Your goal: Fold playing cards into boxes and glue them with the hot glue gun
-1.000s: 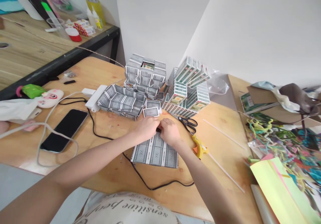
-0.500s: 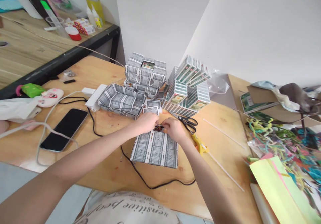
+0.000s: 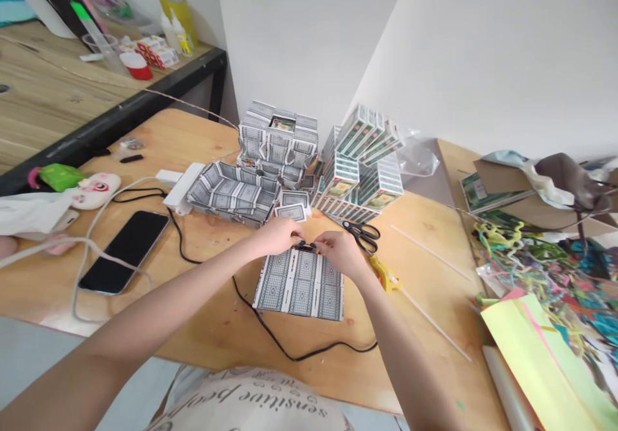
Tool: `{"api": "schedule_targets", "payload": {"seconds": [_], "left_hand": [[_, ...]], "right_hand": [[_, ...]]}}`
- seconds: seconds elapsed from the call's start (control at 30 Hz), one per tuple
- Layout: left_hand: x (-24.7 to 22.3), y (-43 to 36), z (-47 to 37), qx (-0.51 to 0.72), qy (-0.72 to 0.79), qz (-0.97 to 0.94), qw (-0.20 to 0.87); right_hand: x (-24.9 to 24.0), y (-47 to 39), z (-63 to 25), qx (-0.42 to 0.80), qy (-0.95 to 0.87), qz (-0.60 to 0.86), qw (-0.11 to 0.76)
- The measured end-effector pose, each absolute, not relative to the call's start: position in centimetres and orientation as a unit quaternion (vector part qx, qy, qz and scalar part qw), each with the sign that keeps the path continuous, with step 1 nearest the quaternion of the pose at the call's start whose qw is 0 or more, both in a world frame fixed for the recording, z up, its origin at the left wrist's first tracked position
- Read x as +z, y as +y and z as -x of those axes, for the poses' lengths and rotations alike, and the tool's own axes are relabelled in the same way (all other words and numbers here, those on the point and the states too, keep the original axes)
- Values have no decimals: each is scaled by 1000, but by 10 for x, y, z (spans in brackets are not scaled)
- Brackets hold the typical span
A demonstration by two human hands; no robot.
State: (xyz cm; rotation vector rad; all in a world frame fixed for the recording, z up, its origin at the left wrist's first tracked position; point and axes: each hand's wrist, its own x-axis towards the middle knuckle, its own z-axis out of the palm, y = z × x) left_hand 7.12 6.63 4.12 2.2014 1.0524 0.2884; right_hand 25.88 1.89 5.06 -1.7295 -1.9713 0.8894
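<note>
Currently the left hand (image 3: 284, 235) and the right hand (image 3: 338, 251) meet at the far edge of a flat card panel (image 3: 300, 287), each with its fingertips drawn together in a narrow pinch on a small, dark-looking card piece (image 3: 306, 247). The fingers partly cover this piece, so I cannot tell whether it is joined to the panel. The panel lies flat on the wooden table (image 3: 203, 328), its patterned card backs set in columns with white borders between them.

Just beyond the panel are loose playing cards (image 3: 291, 212); beyond it to the left stands an open card tray (image 3: 234, 194), with a larger card-covered box (image 3: 277, 140) farther back. Stacked playing-card boxes (image 3: 360, 170) rise beyond the panel to the right. Black-handled scissors (image 3: 356, 228) lie near its far right corner, and a yellow glue gun (image 3: 383, 273) lies to its right, partly behind the right forearm. Well left of the panel is a smartphone (image 3: 126, 251), and a black cord (image 3: 295, 359) curves round the panel's near side.
</note>
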Motion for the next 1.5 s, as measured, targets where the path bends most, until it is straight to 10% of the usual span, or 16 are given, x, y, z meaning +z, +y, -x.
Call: {"api": "schedule_targets", "payload": {"seconds": [0.7,1.5], "left_hand": [[22,23,-72,353,456,-763,294],[15,29,-73,236,471,-781,335]], "right_hand": [[36,-4,-245,344,-578,671,313],[55,15,-253,292,-742,587,141]]}}
